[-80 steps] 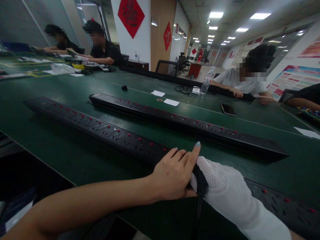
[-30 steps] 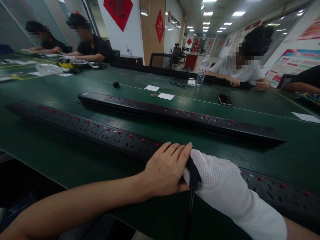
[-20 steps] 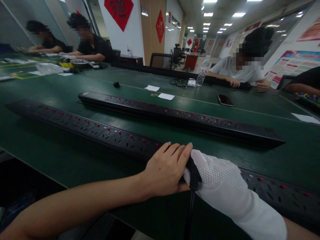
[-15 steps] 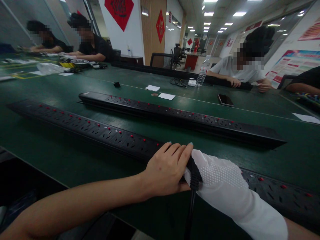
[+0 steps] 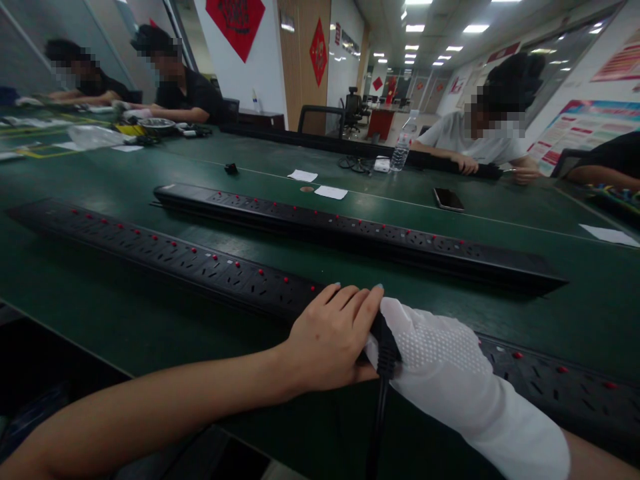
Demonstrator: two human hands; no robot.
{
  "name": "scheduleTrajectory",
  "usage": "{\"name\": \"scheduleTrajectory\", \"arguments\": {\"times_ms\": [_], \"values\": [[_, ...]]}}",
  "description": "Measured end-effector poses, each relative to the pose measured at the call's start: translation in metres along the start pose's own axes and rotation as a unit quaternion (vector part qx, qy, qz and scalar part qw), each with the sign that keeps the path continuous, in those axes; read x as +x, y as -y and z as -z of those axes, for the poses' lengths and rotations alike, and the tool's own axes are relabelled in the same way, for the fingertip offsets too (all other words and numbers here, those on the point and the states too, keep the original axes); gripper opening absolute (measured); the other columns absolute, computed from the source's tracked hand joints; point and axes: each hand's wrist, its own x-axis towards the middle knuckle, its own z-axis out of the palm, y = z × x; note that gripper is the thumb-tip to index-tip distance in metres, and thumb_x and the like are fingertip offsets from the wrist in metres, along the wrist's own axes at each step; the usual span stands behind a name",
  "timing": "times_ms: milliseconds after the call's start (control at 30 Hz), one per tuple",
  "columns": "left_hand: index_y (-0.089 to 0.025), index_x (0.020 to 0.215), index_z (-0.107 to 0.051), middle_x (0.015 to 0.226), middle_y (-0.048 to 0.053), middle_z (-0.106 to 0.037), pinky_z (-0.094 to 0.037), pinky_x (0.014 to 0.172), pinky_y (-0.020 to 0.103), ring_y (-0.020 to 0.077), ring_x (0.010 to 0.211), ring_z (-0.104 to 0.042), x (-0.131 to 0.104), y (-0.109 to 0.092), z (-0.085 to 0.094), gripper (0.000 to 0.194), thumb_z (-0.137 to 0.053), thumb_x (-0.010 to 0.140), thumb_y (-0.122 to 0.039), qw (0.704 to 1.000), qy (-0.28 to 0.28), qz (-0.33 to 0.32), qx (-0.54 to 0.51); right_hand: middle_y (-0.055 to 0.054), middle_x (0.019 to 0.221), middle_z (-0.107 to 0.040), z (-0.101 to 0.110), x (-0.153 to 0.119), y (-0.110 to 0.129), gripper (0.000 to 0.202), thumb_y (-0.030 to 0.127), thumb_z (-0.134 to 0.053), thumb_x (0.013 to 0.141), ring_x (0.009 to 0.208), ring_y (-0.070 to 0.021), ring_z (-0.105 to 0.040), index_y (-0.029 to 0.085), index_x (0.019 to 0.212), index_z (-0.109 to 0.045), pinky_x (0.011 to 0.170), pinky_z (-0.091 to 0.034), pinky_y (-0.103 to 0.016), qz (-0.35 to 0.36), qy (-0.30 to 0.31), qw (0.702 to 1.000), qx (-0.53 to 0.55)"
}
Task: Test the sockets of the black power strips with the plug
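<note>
A long black power strip (image 5: 240,283) with red indicator lights slants across the near part of the green table. My bare left hand (image 5: 333,333) is wrapped over its middle, fingers bent over the far edge and thumb below. Against it, my right hand (image 5: 435,347), in a white dotted glove, also grips the strip; its fingers are mostly hidden. Between the two hands a black power cord (image 5: 384,380) with a ribbed sleeve hangs from the strip toward me. Just beyond lies a second power strip (image 5: 350,230), touched by neither hand.
Farther back are paper slips (image 5: 331,193), a phone (image 5: 449,199), a water bottle (image 5: 403,143) and a small black part (image 5: 231,169). A person (image 5: 480,133) sits across at right. Others work at the far left, near a clear plastic bag (image 5: 100,137). The table's near edge (image 5: 65,332) runs at lower left.
The view has shifted very slightly, so everything sits a little farther left. Both hands keep the same hold on the power strip.
</note>
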Motion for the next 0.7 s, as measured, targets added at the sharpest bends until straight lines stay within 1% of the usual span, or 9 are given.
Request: {"name": "scheduleTrajectory", "arguments": {"times_ms": [333,700], "values": [[-0.002,0.131,-0.032,0.122,0.016,-0.051,-0.035,0.095,0.042,0.0272,0.109,-0.048,0.0016,0.0006,0.0006,0.078,-0.046,0.075,-0.055,1.0,0.002,0.0,-0.001,-0.014,0.085,-0.066,0.002,-0.001,0.0001,0.032,0.024,-0.037,0.077,0.079,-0.0257,-0.065,0.013,0.1,-0.056,0.066,-0.053,-0.038,-0.007,0.014,1.0,0.008],[-0.002,0.131,-0.031,0.121,0.016,-0.052,-0.036,0.094,0.042,0.0269,0.109,-0.048,0.0009,-0.0001,-0.001,0.08,-0.045,0.075,-0.057,1.0,-0.004,0.0,0.006,-0.013,0.084,-0.066,0.0002,-0.0008,-0.0003,0.034,0.027,-0.038,0.076,0.076,-0.0258,-0.065,0.013,0.103,-0.055,0.064,-0.052,-0.038,-0.004,0.015,1.0,0.002]]}}
